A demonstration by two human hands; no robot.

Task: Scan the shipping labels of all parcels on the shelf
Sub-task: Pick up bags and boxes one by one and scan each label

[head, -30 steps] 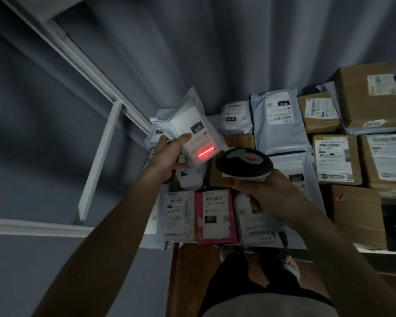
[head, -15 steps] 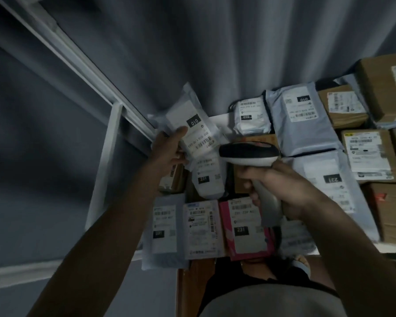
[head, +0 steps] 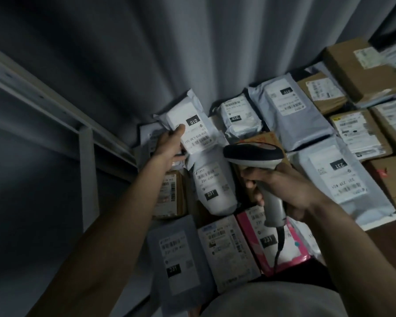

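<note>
Holding a white parcel [head: 189, 126] tilted above the shelf [head: 375, 219] at the far left, the left hand [head: 169, 145] presents its label toward the scanner [head: 253, 154], gripped just right of it by the right hand [head: 284, 188].

The scanner [head: 253, 154] hides its own window; the right-edge cardboard boxes [head: 393, 124] are cut off, and small label print blurs.

Dim, bluish light throughout; white labels on the parcels [head: 256, 170] are brightest. Left of them, deep shadow. Edges bend and blur.
</note>
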